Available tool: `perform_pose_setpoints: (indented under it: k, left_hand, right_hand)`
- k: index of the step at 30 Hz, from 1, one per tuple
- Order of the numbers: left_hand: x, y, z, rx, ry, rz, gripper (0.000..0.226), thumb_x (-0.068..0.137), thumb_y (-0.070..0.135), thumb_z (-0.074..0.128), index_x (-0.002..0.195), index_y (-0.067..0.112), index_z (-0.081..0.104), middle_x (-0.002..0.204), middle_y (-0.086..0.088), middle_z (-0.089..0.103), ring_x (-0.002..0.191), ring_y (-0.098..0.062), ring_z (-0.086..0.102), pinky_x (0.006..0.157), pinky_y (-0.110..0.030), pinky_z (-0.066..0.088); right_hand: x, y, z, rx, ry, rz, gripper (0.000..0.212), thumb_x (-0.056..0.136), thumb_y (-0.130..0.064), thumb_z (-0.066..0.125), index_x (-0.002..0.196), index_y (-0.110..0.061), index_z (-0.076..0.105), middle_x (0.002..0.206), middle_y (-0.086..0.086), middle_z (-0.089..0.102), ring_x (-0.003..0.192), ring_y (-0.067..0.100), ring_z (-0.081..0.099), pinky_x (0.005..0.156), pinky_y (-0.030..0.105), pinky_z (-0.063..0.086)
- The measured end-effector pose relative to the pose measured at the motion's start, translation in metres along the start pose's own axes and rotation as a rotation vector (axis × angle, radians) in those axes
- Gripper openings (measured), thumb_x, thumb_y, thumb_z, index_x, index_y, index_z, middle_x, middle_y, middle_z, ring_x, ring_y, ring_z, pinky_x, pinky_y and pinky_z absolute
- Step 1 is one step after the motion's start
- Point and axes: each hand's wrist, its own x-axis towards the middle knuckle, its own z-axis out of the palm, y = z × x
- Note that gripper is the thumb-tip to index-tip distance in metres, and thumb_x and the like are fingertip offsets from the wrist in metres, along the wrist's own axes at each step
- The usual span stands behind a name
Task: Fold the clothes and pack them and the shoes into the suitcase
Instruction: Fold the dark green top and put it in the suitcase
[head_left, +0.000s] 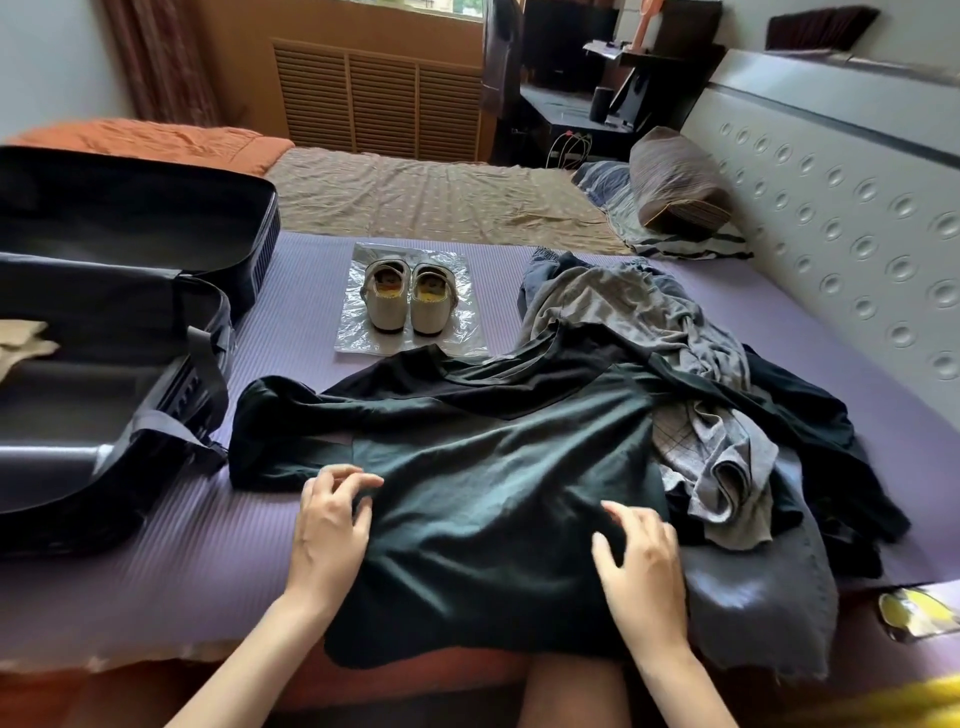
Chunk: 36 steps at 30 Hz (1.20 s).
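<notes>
Both hands lie on the dark green shirt, neither clamped on it: the left hand has loosely bent fingers touching the shirt's left edge, and the right hand presses down with fingers spread apart. The shirt lies spread on the purple mat, its hem hanging over the near edge. Left of the left hand the suitcase lies open. Beyond the hands, the shoes stand as a pair on a plastic sheet. Right of the right hand lies a pile of clothes, unfolded.
</notes>
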Motion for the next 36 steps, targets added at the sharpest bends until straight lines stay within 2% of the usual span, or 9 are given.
perform_pose_setpoints:
  k: [4,7,11,16,20,23,27,33,36]
  left_hand:
    - [0.042,0.007,0.004,-0.019,-0.039,-0.001,0.029,0.078,-0.003,0.066,0.1,0.014,0.07,0.101,-0.002,0.06,0.095,-0.021,0.053,0.091,-0.03,0.04]
    - [0.081,0.004,0.008,-0.029,-0.042,0.003,0.024,0.082,0.0,0.064,0.102,0.013,0.069,0.102,-0.005,0.063,0.099,-0.024,0.055,0.093,-0.031,0.04]
    - [0.134,-0.007,0.018,-0.009,-0.107,-0.05,0.026,0.086,0.005,0.061,0.111,0.01,0.064,0.112,-0.009,0.062,0.11,-0.027,0.054,0.099,-0.035,0.039]
    - [0.186,-0.029,0.028,0.074,-0.183,-0.188,0.033,0.092,0.017,0.057,0.124,0.007,0.055,0.124,-0.012,0.057,0.118,-0.03,0.049,0.1,-0.04,0.038]
    - [0.215,-0.052,0.04,0.135,-0.348,-0.249,0.04,0.093,0.024,0.056,0.128,0.006,0.05,0.123,-0.015,0.059,0.115,-0.031,0.052,0.098,-0.043,0.04]
    - [0.219,-0.061,0.046,0.142,-0.362,-0.227,0.036,0.092,0.024,0.058,0.124,0.007,0.054,0.115,-0.013,0.061,0.109,-0.029,0.054,0.094,-0.042,0.044]
    - [0.215,-0.073,0.049,0.157,-0.31,-0.22,0.028,0.089,0.02,0.063,0.115,0.009,0.058,0.107,-0.01,0.061,0.105,-0.027,0.054,0.09,-0.039,0.044]
    - [0.217,-0.078,0.042,0.135,-0.31,-0.194,0.014,0.083,0.016,0.069,0.094,0.008,0.066,0.09,-0.006,0.049,0.1,-0.027,0.051,0.088,-0.035,0.041]
    - [0.216,-0.078,0.035,0.016,-0.214,-0.254,0.01,0.089,0.014,0.062,0.096,0.007,0.061,0.096,-0.009,0.057,0.097,-0.029,0.057,0.085,-0.036,0.043]
  right_hand:
    - [0.044,-0.041,0.027,0.158,-0.136,-0.127,0.026,0.08,-0.011,0.071,0.105,-0.016,0.07,0.106,0.0,0.064,0.102,0.02,0.054,0.094,0.024,0.035]
    - [0.082,-0.066,0.05,0.156,-0.277,-0.181,0.026,0.085,-0.015,0.064,0.111,-0.018,0.067,0.11,0.0,0.065,0.11,0.019,0.052,0.1,0.028,0.035]
    - [0.136,-0.097,0.081,0.191,-0.341,-0.181,0.03,0.089,-0.019,0.062,0.119,-0.017,0.063,0.115,0.005,0.064,0.117,0.022,0.049,0.103,0.033,0.036]
    - [0.198,-0.134,0.12,0.139,-0.428,-0.221,0.039,0.091,-0.027,0.062,0.128,-0.019,0.058,0.124,0.006,0.061,0.124,0.023,0.044,0.107,0.037,0.034]
    - [0.235,-0.159,0.155,0.103,-0.517,-0.251,0.042,0.091,-0.027,0.062,0.132,-0.021,0.054,0.127,0.011,0.055,0.125,0.026,0.044,0.108,0.037,0.033]
    - [0.253,-0.171,0.18,0.073,-0.54,-0.291,0.045,0.09,-0.029,0.063,0.133,-0.023,0.053,0.131,0.006,0.053,0.127,0.023,0.042,0.11,0.035,0.031]
    - [0.266,-0.175,0.202,0.024,-0.562,-0.318,0.044,0.088,-0.031,0.065,0.131,-0.024,0.055,0.122,0.003,0.055,0.123,0.022,0.042,0.107,0.033,0.033]
    - [0.274,-0.172,0.207,-0.078,-0.54,-0.44,0.02,0.088,-0.028,0.065,0.107,-0.021,0.067,0.109,0.001,0.052,0.117,0.024,0.035,0.105,0.036,0.027]
    - [0.275,-0.182,0.203,-0.03,-0.493,-0.475,0.017,0.09,-0.025,0.062,0.105,-0.019,0.067,0.11,0.0,0.055,0.117,0.023,0.036,0.107,0.035,0.022]
